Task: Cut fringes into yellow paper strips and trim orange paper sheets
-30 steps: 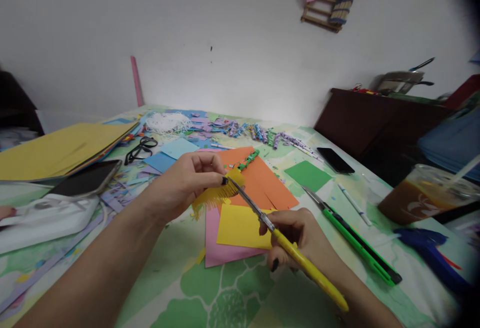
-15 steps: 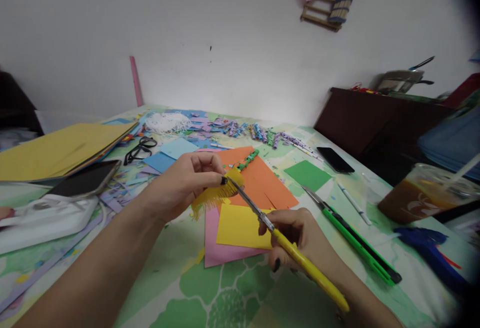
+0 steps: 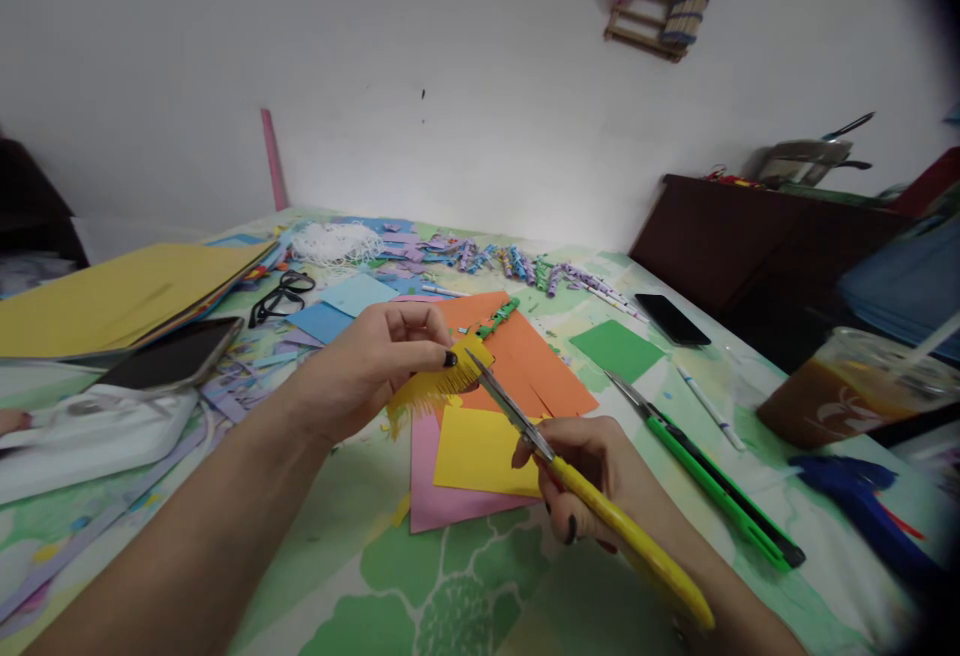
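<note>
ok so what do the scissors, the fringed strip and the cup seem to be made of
Scissors: blades likely steel, from their grey metallic sheen; handle probably plastic or coated, smooth yellow with faint shine.
Strip: probably paper, matte yellow, as it looks thin and is cut into a fine fringe.
Cup: smooth, clear and see-through, so perhaps plastic, though glass can't be ruled out.

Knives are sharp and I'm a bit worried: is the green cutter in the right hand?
No, the right hand holds yellow-handled scissors, while the green cutter lies on the tablecloth.
</note>
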Tool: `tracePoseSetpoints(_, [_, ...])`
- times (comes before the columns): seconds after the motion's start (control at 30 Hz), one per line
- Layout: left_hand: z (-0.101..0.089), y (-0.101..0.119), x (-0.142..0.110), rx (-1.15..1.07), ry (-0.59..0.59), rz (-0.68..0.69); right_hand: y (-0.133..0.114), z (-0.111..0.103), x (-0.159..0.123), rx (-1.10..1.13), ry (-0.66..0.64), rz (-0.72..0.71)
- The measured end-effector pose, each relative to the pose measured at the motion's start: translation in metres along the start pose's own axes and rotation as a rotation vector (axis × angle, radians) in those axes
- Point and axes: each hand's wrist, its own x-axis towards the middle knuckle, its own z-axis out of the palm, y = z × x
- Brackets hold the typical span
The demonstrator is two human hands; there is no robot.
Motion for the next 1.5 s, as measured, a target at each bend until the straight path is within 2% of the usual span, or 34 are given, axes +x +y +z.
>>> tracePoseSetpoints(0.37, [-0.0004,-0.0034,0.0003,-0.004,0.015,-0.022,0.0064,0.0005,0.0018,0.053,0.015,-0.047])
tracePoseSetpoints(1.13, [0.0008,-0.0037,0.0013,-0.003,0.017,-0.006,0.0055,0.001,0.0019,-0.061,0.057,-0.081])
tracePoseSetpoints(1.5, [0.0026,-0.001,0.0005,0.006,0.042,0.0,0.0045,0.0023,0.0007,-0.022,0.05,-0.045])
